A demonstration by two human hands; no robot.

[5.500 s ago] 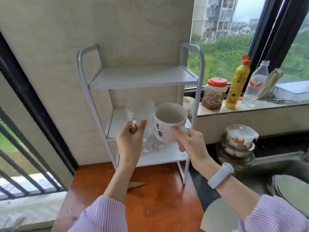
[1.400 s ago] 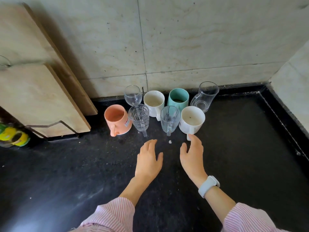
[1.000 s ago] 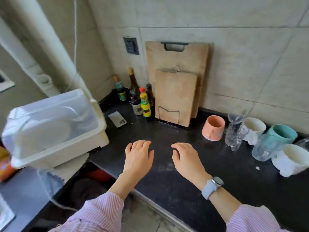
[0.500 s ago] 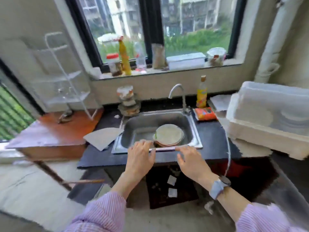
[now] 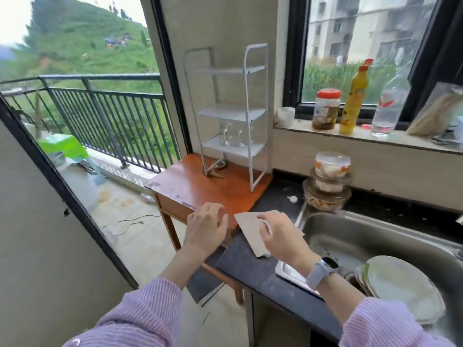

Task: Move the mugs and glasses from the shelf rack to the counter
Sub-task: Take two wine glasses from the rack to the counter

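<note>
Both hands hover empty with loosely curled fingers, left hand [image 5: 206,229] over the wooden table [image 5: 200,189] edge, right hand [image 5: 280,236] above a pale card [image 5: 248,227]; clear glasses [image 5: 231,136] stand on the rack [image 5: 230,113] bottom shelf beyond.

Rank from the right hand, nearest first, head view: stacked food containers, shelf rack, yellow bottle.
From the right hand:
1. Stacked food containers, on the counter behind the sink.
2. Shelf rack, on the wooden table, up-left.
3. Yellow bottle, on the windowsill.
</note>
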